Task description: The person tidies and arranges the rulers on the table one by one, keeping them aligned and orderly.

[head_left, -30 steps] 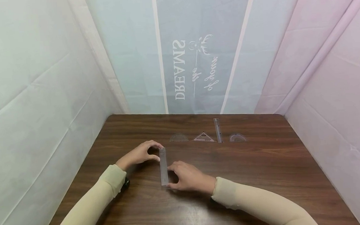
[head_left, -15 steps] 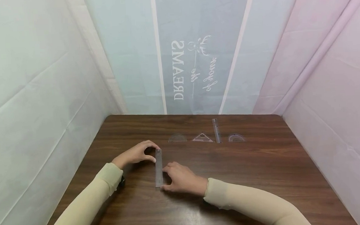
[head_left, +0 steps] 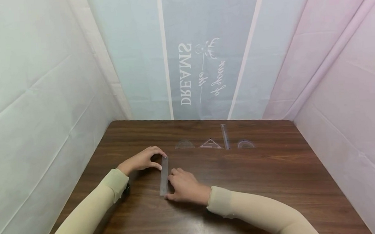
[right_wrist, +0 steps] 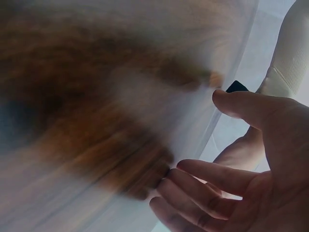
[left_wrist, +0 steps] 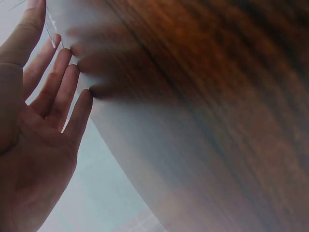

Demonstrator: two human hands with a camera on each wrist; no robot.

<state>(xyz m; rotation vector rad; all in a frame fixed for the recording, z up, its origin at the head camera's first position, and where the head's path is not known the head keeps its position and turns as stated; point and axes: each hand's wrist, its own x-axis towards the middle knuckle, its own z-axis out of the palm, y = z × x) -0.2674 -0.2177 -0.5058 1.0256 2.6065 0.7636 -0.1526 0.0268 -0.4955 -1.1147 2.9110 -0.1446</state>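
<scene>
A clear ruler (head_left: 164,176) lies lengthwise away from me on the brown table, left of centre. At its far end my left hand (head_left: 145,158) holds it, with the index fingertip at the end and the thumb by the left edge. In the left wrist view the ruler's clear edge (left_wrist: 50,26) shows between thumb and index finger; the other fingertips meet the table. My right hand (head_left: 187,186) is at the near end, fingertips by the right edge and thumb by the near corner. In the right wrist view its thumb (right_wrist: 231,102) and fingers are spread apart.
Behind the hands, from left to right, lie a clear protractor (head_left: 184,144), a set square (head_left: 211,143), another ruler (head_left: 225,137) and a second protractor (head_left: 246,144). Pale cloth walls border the table (head_left: 268,197) at the back and sides.
The ruler and both hands have shifted a little left. The ruler's near end has swung left, and the right hand has followed it. The pieces at the back have not been moved.
</scene>
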